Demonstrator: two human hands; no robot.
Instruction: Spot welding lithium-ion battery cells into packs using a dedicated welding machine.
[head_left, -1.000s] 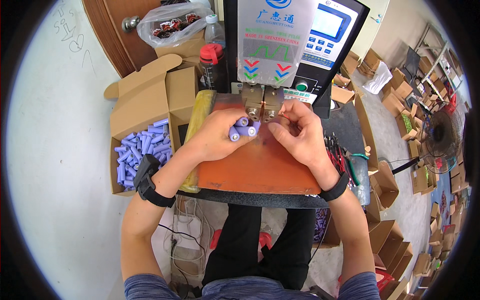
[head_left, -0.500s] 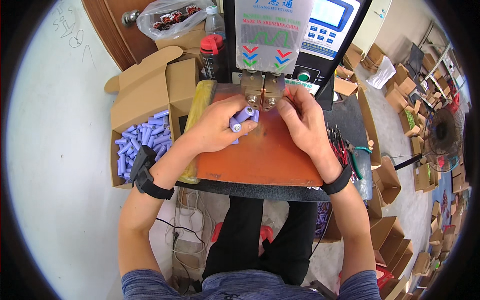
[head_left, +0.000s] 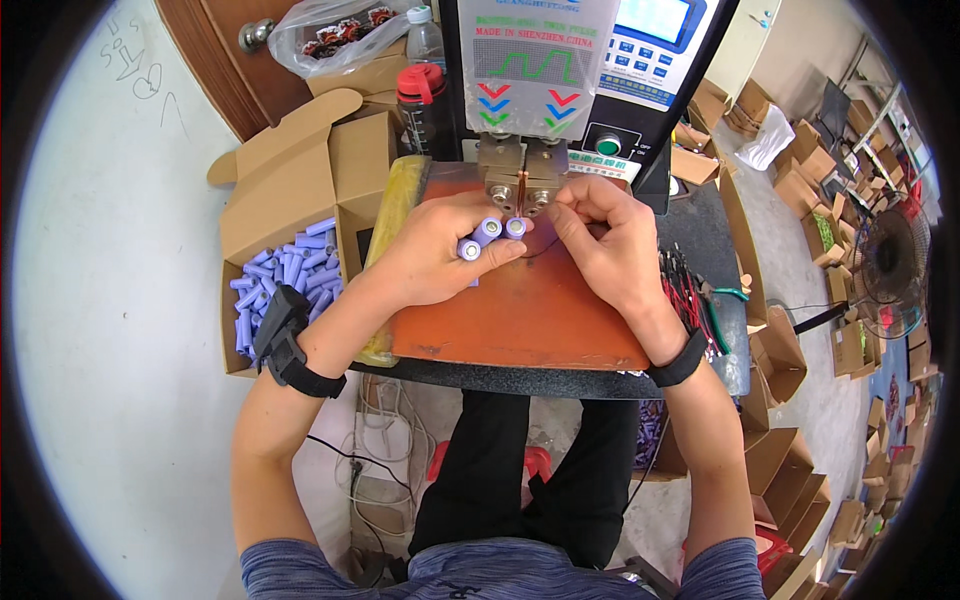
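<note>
top centre: the welder head (head_left: 520,180) and its grey machine body (head_left: 535,60) wall off everything behind the hands, no way through there
centre: left hand (head_left: 435,250) and right hand (head_left: 605,240) crowd the strip right under the head, purple cells (head_left: 487,235) wedged between them
lower centre: the orange work board (head_left: 520,320) is bare below the hands, easy room to pass
left: open carton of purple cells (head_left: 285,285) sits just beside the board, flaps up
upper left: dark bottle (head_left: 420,100) and clear bottle (head_left: 425,35) block that corner
right: bundle of red wires (head_left: 690,290) clutters the table edge
</note>
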